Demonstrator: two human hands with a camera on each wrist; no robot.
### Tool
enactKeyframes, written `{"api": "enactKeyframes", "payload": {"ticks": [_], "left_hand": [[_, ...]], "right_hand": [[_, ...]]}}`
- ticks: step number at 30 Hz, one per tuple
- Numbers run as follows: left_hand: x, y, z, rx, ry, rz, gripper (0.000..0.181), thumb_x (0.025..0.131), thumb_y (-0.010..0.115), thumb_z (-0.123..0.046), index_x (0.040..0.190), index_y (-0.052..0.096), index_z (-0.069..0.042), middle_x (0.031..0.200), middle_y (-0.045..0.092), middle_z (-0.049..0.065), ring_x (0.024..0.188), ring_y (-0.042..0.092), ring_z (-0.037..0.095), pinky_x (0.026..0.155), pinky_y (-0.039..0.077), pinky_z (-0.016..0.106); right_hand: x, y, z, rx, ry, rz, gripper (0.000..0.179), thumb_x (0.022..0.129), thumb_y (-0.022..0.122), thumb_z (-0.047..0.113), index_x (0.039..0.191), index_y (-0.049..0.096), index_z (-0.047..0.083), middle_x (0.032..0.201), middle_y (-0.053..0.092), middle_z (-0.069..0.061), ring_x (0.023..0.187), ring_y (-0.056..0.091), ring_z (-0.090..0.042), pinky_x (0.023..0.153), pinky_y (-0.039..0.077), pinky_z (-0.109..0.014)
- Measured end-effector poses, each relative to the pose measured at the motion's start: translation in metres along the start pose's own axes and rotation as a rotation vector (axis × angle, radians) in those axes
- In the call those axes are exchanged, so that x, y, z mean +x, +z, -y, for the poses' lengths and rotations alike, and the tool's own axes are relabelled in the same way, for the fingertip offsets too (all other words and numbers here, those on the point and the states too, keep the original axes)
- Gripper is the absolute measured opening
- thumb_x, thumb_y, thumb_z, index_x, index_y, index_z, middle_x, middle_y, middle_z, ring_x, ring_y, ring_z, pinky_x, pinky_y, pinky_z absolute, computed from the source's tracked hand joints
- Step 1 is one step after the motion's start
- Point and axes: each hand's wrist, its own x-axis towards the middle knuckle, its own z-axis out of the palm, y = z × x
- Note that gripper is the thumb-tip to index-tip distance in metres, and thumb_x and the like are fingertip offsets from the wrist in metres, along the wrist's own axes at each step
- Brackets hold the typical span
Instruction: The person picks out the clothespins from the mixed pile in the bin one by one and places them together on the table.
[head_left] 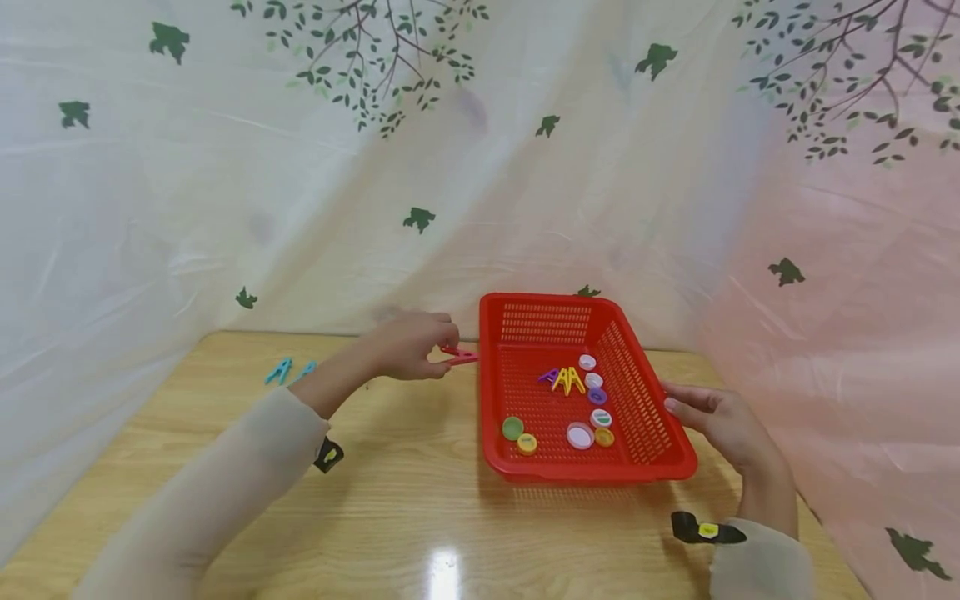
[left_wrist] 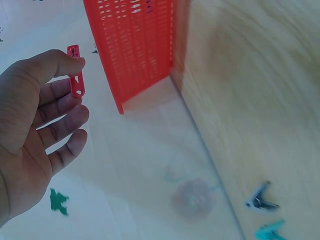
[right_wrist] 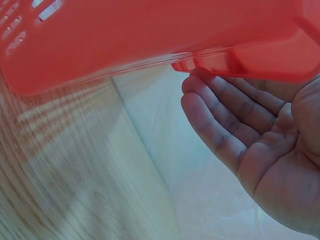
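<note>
My left hand (head_left: 411, 345) pinches a red clothespin (left_wrist: 76, 72) between thumb and index finger, its other fingers loosely bent. The clothespin is just outside the left wall of a red plastic basket (head_left: 491, 400). My right hand (head_left: 723, 425) holds the basket's right rim, thumb and index finger at the edge; in the right wrist view the other fingers (right_wrist: 212, 130) extend below the rim. Inside the basket lie yellow clothespins (head_left: 567, 381), a purple clothespin (head_left: 550, 377) and several bottle caps, among them a green cap (head_left: 513, 428) and a white cap (head_left: 580, 435).
Two teal clothespins (head_left: 280, 370) lie on the wooden table (head_left: 390, 517) at the left, one partly behind my left forearm. A pale sheet with printed leaves (head_left: 337, 208) hangs behind the table and along its sides.
</note>
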Motion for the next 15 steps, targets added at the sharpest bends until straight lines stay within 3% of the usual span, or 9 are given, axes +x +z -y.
{"api": "enactKeyframes", "payload": {"ticks": [5,15], "left_hand": [[-0.028,0.004,0.009,0.018,-0.003,-0.051,0.021,0.089,0.076,-0.022,0.103,0.068,-0.01,0.098,0.065,0.0,0.082,0.06,0.016,0.076,0.054,0.033],[-0.075,0.005,0.021,-0.07,-0.143,-0.065,0.023,0.09,0.077,-0.022,0.107,0.07,-0.009,0.103,0.065,0.001,0.082,0.065,0.018,0.075,0.057,0.035]], "right_hand": [[-0.001,-0.001,0.0,-0.004,0.005,0.002,0.068,0.097,0.068,0.048,0.148,0.053,0.005,0.147,0.055,-0.02,0.136,0.049,-0.044,0.103,0.029,-0.079],[0.0,-0.001,0.0,0.016,0.025,0.007,0.07,0.095,0.069,0.049,0.149,0.053,0.007,0.149,0.053,-0.02,0.138,0.046,-0.044,0.103,0.029,-0.079]]}}
